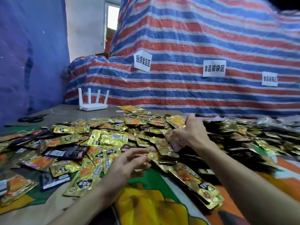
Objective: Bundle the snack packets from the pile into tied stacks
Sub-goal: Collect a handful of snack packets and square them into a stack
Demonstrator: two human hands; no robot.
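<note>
Packets [113, 138] lie piled across the counter [68, 111]. Behind them at the far left stands a router [93, 107], with scissors [31, 118] to its left. A tarp [194, 38] rises behind the counter, with signs [214, 68] on it.

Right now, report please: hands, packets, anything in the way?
Left hand open over the pile. Right hand grips a few packets. No tied stack visible. Nothing blocks the hands.

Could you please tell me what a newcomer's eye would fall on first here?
A sprawling pile of gold snack packets covers the table; the right hand grips a small stack from it, and the left hand reaches in open-fingered. Behind rises a red, blue and white striped tarp bearing white paper signs.
</note>
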